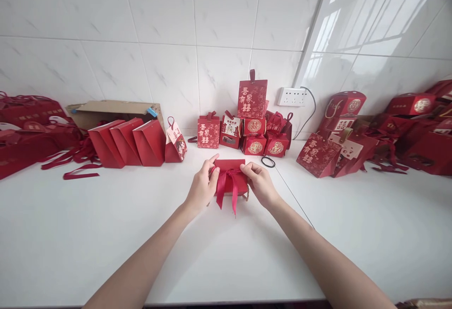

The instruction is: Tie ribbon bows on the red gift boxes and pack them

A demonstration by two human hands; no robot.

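A small red gift box (243,186) with a red ribbon (234,191) tied in front sits on the white table, in the middle of the view. Two ribbon tails hang down over its front, and bits of tan cord show at its lower corners. My left hand (202,184) grips the upper left of the box, thumb in front. On the other side, my right hand (260,183) pinches the upper right corner near the ribbon. Both hands are closed on the box, and their fingertips behind it are hidden.
Red boxes (254,144) are stacked against the tiled wall. Three plain red boxes (150,144) and a cardboard carton (113,109) stand left, near loose ribbons (81,171). More boxes (319,154) lie right. A power strip (292,97) and a black hair-tie-like ring (268,162) are behind.
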